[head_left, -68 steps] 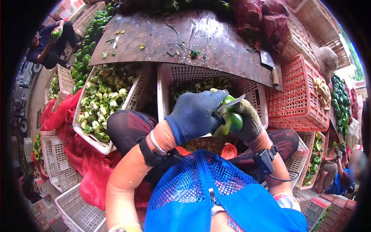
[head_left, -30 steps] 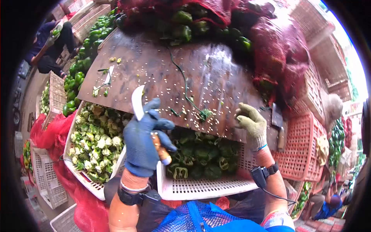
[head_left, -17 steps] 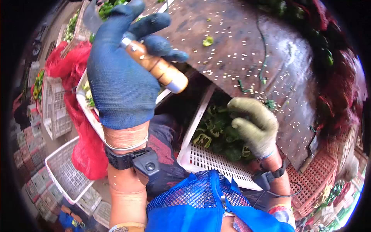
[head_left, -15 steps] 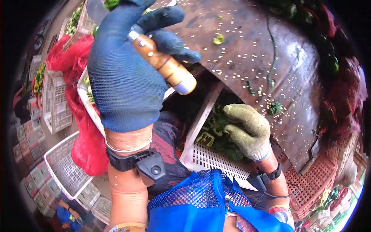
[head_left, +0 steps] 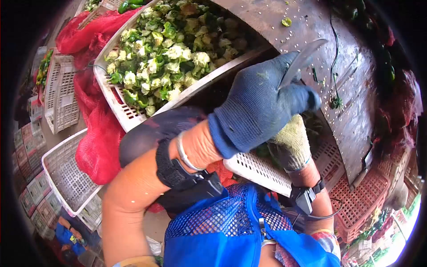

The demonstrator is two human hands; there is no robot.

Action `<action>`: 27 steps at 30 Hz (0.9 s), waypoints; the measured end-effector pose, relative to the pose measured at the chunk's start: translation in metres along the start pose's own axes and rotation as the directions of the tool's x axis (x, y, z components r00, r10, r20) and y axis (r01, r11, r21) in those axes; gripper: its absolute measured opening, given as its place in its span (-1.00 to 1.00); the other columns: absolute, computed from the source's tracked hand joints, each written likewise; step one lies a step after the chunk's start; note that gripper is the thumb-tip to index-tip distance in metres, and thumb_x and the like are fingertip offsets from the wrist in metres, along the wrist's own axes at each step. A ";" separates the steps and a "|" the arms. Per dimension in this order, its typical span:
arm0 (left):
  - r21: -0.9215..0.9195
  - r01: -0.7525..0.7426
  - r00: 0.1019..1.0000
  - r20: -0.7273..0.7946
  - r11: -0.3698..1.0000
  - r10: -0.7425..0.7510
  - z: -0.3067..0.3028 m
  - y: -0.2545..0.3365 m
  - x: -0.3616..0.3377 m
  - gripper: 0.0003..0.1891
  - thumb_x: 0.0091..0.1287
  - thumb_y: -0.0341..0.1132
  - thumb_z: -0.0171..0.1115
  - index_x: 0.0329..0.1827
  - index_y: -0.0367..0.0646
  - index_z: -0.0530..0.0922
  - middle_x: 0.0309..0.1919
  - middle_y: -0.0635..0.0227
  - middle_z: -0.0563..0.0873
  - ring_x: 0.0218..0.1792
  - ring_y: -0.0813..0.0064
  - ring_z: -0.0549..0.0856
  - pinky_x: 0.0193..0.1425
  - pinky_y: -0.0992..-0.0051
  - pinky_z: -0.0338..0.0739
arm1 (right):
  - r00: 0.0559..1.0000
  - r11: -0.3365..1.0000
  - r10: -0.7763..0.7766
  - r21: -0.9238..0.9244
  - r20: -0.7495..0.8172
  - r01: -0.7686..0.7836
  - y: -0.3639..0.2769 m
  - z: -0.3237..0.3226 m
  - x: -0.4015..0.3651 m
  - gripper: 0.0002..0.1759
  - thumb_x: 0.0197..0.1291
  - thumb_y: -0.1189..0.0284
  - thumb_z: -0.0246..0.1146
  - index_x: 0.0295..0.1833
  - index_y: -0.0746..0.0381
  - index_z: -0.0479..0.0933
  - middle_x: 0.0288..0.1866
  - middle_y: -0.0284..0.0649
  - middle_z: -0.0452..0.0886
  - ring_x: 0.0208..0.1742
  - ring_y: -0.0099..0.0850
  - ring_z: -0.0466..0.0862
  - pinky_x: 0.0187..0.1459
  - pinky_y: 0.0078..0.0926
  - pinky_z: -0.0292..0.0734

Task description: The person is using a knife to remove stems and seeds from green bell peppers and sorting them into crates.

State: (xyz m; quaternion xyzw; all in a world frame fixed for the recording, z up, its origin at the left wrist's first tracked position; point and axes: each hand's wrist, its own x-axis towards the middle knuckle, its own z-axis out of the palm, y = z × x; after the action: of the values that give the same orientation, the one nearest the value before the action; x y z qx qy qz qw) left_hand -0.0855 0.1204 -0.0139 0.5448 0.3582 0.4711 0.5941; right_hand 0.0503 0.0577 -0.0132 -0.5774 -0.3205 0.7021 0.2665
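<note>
My left hand (head_left: 262,100), in a dark blue knitted glove, is closed on a knife (head_left: 303,61). Its curved blade sticks up past the thumb side over the table's edge; the handle is hidden in the glove. Just below and partly behind it is my right hand (head_left: 294,141), in a dirty whitish glove. The left hand covers its fingers, so I cannot see whether it holds anything. Both hands are above a white slotted crate (head_left: 262,171). To the left, another white crate (head_left: 129,109) is heaped with pale, seedy pepper cores (head_left: 171,58).
The brown table (head_left: 271,26) is strewn with seeds and bears a pepper scrap (head_left: 287,21). A second knife (head_left: 362,171) lies at its right edge, near a red crate (head_left: 362,200). Red net sacking (head_left: 95,147) hangs at left beside a white basket (head_left: 66,178).
My left hand has swung right and down with the knife, from the upper left to over my right hand. The crate of pepper cores has come into view; my right hand's fingers became hidden.
</note>
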 end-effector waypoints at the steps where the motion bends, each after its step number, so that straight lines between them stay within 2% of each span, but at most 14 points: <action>1: 0.079 0.017 0.994 0.103 0.997 -0.025 -0.006 0.003 -0.005 -0.55 0.41 -0.35 0.32 0.32 -0.32 0.56 -0.15 0.26 0.75 -0.18 0.56 0.72 -0.06 0.50 0.64 | 1.000 0.995 -0.010 0.101 0.010 0.009 0.012 -0.002 -0.004 -0.52 0.18 0.50 0.44 0.22 0.36 0.57 -0.14 -0.25 0.72 -0.21 -0.50 0.70 -0.13 -0.50 0.65; 2: 0.120 0.191 0.955 0.205 0.974 -0.213 -0.020 0.022 -0.008 -0.51 0.43 -0.32 0.33 0.38 -0.32 0.52 0.00 0.29 0.70 -0.01 0.56 0.68 0.13 0.51 0.62 | 1.000 0.979 -0.014 0.202 0.023 0.009 0.027 -0.004 -0.008 -0.55 0.21 0.49 0.41 0.20 0.38 0.58 -0.18 -0.25 0.72 -0.24 -0.50 0.70 -0.15 -0.52 0.64; 3: -0.075 0.367 0.906 0.257 0.927 -0.338 -0.029 0.007 -0.008 -0.41 0.36 -0.35 0.38 0.45 -0.31 0.48 0.02 0.28 0.71 0.00 0.53 0.69 0.16 0.50 0.61 | 0.994 0.945 -0.090 0.312 -0.057 0.103 0.040 -0.005 -0.011 -0.51 0.21 0.49 0.40 0.24 0.40 0.56 -0.13 -0.20 0.72 -0.23 -0.47 0.71 -0.13 -0.50 0.67; 4: 0.263 0.244 0.953 0.111 0.933 -0.281 -0.035 -0.023 -0.017 -0.40 0.34 -0.38 0.36 0.46 -0.33 0.48 0.03 0.24 0.74 0.05 0.52 0.68 0.21 0.48 0.59 | 0.992 0.888 -0.079 0.444 -0.101 0.116 0.042 -0.008 -0.023 -0.50 0.22 0.44 0.33 0.27 0.38 0.50 -0.13 -0.12 0.68 -0.21 -0.21 0.76 -0.15 -0.28 0.74; 6: 0.722 0.123 0.880 0.239 0.681 -0.412 -0.052 -0.066 -0.031 -0.38 0.25 -0.41 0.31 0.43 -0.31 0.51 0.18 -0.07 0.72 0.21 0.14 0.72 0.34 0.27 0.58 | 0.952 0.888 -0.179 0.375 -0.248 0.265 0.057 -0.034 -0.043 -0.41 0.25 0.38 0.35 0.35 0.38 0.45 -0.07 -0.08 0.66 -0.12 -0.16 0.75 -0.10 -0.23 0.74; 7: 0.879 0.133 0.802 0.175 0.457 -0.570 -0.055 -0.088 -0.037 -0.44 0.23 -0.37 0.26 0.36 -0.26 0.57 0.18 -0.15 0.69 0.21 -0.06 0.69 0.36 0.13 0.56 | 0.938 0.873 -0.209 0.380 -0.276 0.306 0.059 -0.042 -0.055 -0.39 0.26 0.34 0.36 0.36 0.38 0.44 -0.05 -0.06 0.65 -0.09 -0.14 0.74 -0.07 -0.23 0.74; 9: 0.973 -0.035 0.804 0.163 0.228 -0.572 -0.059 -0.154 -0.048 -0.70 0.30 -0.30 0.19 0.05 -0.12 0.71 0.04 -0.04 0.76 0.03 -0.06 0.76 0.14 0.02 0.64 | 0.893 0.880 -0.295 0.268 -0.339 0.392 0.063 -0.053 -0.074 -0.35 0.28 0.24 0.38 0.36 0.37 0.43 -0.04 -0.03 0.63 -0.07 -0.13 0.73 -0.06 -0.21 0.74; 12: 0.958 -0.141 0.884 0.235 0.250 -0.404 -0.048 -0.199 -0.035 -0.66 0.32 -0.27 0.20 0.11 -0.12 0.71 0.07 -0.02 0.76 0.05 -0.05 0.75 0.13 0.01 0.64 | 0.858 0.908 -0.238 0.210 -0.456 0.363 0.073 -0.060 -0.093 -0.34 0.23 0.18 0.44 0.29 0.38 0.46 -0.12 -0.05 0.61 -0.14 -0.14 0.73 -0.13 -0.17 0.75; 13: 0.906 -0.021 0.879 0.218 0.423 -0.424 -0.049 -0.240 -0.037 -0.64 0.31 -0.25 0.20 0.09 -0.22 0.72 0.01 -0.16 0.74 0.05 -0.06 0.74 0.17 0.08 0.61 | 0.854 0.928 -0.179 0.204 -0.489 0.312 0.073 -0.060 -0.098 -0.34 0.21 0.19 0.45 0.27 0.39 0.47 -0.15 -0.05 0.61 -0.17 -0.13 0.73 -0.16 -0.18 0.76; 14: 0.878 0.059 0.848 0.206 0.474 -0.488 -0.054 -0.267 -0.039 -0.64 0.31 -0.25 0.21 0.09 -0.22 0.71 0.02 -0.15 0.74 0.05 -0.06 0.74 0.17 0.08 0.62 | 0.842 0.944 -0.122 0.202 -0.526 0.263 0.075 -0.061 -0.101 -0.35 0.20 0.19 0.46 0.25 0.39 0.48 -0.18 -0.06 0.61 -0.21 -0.13 0.73 -0.18 -0.19 0.76; 16: 0.933 0.073 0.712 0.199 0.353 -0.674 -0.057 -0.283 -0.040 -0.62 0.30 -0.23 0.22 0.10 -0.22 0.71 0.03 -0.14 0.74 0.05 -0.07 0.74 0.17 0.09 0.62 | 0.841 0.938 -0.093 0.237 -0.534 0.254 0.098 -0.071 -0.106 -0.34 0.16 0.22 0.47 0.26 0.40 0.50 -0.15 0.01 0.65 -0.19 -0.07 0.76 -0.29 -0.22 0.78; 18: 0.969 0.026 0.593 0.184 0.247 -0.784 -0.058 -0.286 -0.035 -0.61 0.29 -0.21 0.23 0.10 -0.22 0.71 0.04 -0.14 0.75 0.06 -0.07 0.74 0.17 0.10 0.62 | 0.823 0.908 -0.034 0.327 -0.566 0.262 0.105 -0.069 -0.105 -0.32 0.14 0.21 0.47 0.27 0.39 0.50 -0.13 0.01 0.67 -0.18 -0.06 0.77 -0.27 -0.21 0.78; 21: 0.988 -0.045 0.471 0.154 0.151 -0.869 -0.057 -0.266 -0.020 -0.59 0.28 -0.18 0.25 0.11 -0.22 0.71 0.06 -0.12 0.75 0.06 -0.08 0.74 0.17 0.11 0.63 | 0.805 0.848 0.064 0.457 -0.590 0.268 0.102 -0.066 -0.096 -0.46 0.12 0.50 0.31 0.25 0.42 0.49 -0.14 0.03 0.70 -0.20 -0.07 0.78 -0.19 -0.18 0.80; 27: 0.999 -0.030 0.373 0.047 0.039 -0.927 -0.040 -0.136 0.010 -0.54 0.25 -0.13 0.28 0.13 -0.22 0.70 0.09 -0.10 0.75 0.07 -0.09 0.75 0.18 0.13 0.64 | 0.838 0.803 0.022 0.508 -0.546 0.310 0.102 -0.063 -0.091 -0.44 0.16 0.51 0.28 0.30 0.44 0.45 -0.08 0.02 0.68 -0.15 -0.03 0.78 -0.18 -0.19 0.81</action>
State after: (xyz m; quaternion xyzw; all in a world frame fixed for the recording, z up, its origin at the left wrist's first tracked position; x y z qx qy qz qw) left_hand -0.0966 0.1475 -0.1527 0.7253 0.4470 -0.3789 0.3613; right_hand 0.1288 -0.0675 -0.0401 -0.6109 -0.0512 0.5566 0.5607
